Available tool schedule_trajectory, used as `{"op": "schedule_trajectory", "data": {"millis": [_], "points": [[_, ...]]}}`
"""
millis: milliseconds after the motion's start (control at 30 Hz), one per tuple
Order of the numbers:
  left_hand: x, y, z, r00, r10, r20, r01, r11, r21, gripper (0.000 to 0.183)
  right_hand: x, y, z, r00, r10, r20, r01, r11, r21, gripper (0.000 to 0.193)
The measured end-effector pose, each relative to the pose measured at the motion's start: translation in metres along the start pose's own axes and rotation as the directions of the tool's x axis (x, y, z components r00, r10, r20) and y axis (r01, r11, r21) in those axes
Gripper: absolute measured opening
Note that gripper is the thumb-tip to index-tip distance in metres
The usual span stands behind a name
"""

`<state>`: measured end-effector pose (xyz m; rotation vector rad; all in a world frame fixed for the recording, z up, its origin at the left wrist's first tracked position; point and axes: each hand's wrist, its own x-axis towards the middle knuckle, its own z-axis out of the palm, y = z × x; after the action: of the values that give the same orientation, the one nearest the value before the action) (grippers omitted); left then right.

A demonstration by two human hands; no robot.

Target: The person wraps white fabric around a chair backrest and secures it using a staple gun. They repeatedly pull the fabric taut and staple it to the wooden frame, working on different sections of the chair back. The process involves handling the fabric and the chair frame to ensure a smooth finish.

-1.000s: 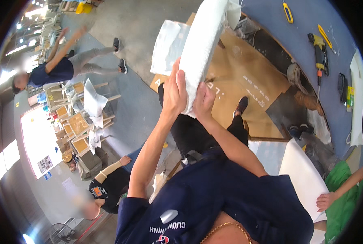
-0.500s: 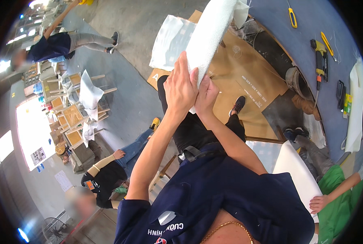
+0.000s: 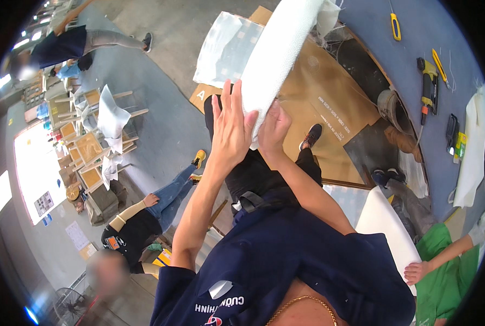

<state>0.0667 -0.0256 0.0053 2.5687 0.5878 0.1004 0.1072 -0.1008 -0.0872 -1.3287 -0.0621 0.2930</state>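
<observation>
A long white upholstered pad (image 3: 278, 57), covered in textured fabric, rises edge-on in front of me, its far end past the upper edge of the view. My right hand (image 3: 274, 129) grips its near end from the right, fingers curled in. On the left side, my left hand (image 3: 230, 130) has its fingers stretched out and spread, with the thumb against the pad's edge. Loose white fabric (image 3: 328, 17) sticks out at the pad's far right. Behind it lies a flat piece wrapped in translucent sheeting (image 3: 221, 49).
Brown cardboard (image 3: 329, 81) covers the floor ahead. The blue-grey table (image 3: 411, 32) at right bears a yellow screwdriver (image 3: 396, 27), a yellow cutter (image 3: 440, 65) and a yellow-black tool (image 3: 428, 87). A co-worker's hand (image 3: 417, 273) holds a white panel (image 3: 386, 233). Chair frames (image 3: 90, 146) stand left.
My left hand's fingers have lifted and spread, shifting left off the pad's face. The right hand stays on the near end. The pad shows slightly more of its face.
</observation>
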Motion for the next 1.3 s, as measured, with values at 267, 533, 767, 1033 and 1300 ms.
{"op": "schedule_trajectory", "data": {"millis": [267, 533, 767, 1033, 1300], "points": [[-0.015, 0.03, 0.015, 0.99, -0.1, -0.097, 0.117, 0.977, 0.18, 0.076, -0.003, 0.001, -0.008, 0.99, 0.001, 0.143, 0.003, 1.0, -0.029, 0.038], [-0.013, 0.037, 0.028, 0.979, -0.019, -0.201, 0.09, 0.933, 0.348, 0.084, 0.141, -0.001, -0.144, 0.999, -0.003, 0.044, 0.007, 0.996, -0.086, 0.019], [-0.011, 0.034, 0.024, 0.979, 0.025, -0.202, 0.044, 0.942, 0.332, 0.08, 0.331, -0.017, -0.412, 0.93, -0.309, -0.2, -0.22, -0.032, -0.975, 0.078], [-0.017, 0.031, 0.024, 0.975, 0.019, -0.223, 0.056, 0.943, 0.328, 0.079, 0.371, -0.014, -0.466, 1.0, 0.02, 0.017, 0.02, -0.167, -0.986, 0.095], [-0.021, 0.026, 0.025, 0.966, 0.019, -0.259, 0.071, 0.939, 0.336, 0.077, 0.257, -0.111, -0.369, 0.969, 0.23, -0.084, -0.242, 0.836, -0.492, 0.058]]}}
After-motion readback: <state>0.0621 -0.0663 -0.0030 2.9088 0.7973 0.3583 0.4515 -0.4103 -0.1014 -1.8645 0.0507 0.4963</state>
